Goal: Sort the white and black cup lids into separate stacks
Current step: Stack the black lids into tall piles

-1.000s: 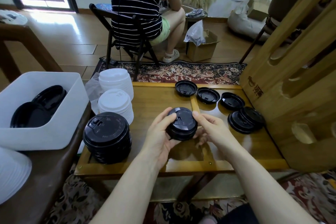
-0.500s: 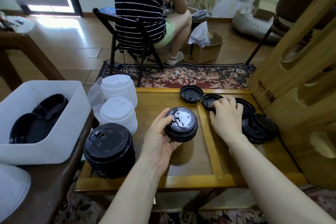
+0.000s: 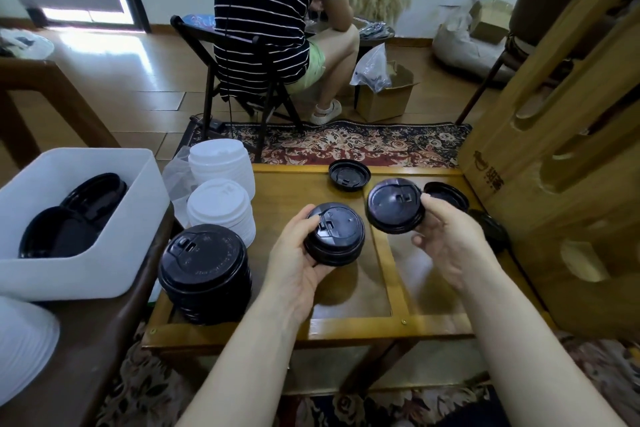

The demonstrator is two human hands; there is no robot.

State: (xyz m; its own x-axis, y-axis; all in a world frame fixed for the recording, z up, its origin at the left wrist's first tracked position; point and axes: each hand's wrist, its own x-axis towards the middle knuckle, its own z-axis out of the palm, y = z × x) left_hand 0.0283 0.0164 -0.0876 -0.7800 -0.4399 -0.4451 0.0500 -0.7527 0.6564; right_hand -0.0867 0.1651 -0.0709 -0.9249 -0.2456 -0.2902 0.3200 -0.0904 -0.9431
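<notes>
Holding a small black lid stack (image 3: 335, 236), the left hand (image 3: 294, 263) grips it; the right hand (image 3: 446, 239) pinches one black lid (image 3: 394, 204), its embossed writing unreadable.

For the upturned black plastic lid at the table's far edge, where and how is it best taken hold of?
Probably by its raised rim: the upturned black plastic lid lies alone, hollow side up, on the wooden table. Come from above, thumb and fingers pinching opposite rim edges; it lies too flat to get fingers under.

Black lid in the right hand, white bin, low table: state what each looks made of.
Black lid: thin moulded plastic, semi-gloss, judging by its soft sheen and crisp sip-tab detail.
White bin: probably plastic, matte, with smooth, rounded walls.
Low table: varnished wood frame with visible grain; the inset panels look like glass, given their reflections.
</notes>
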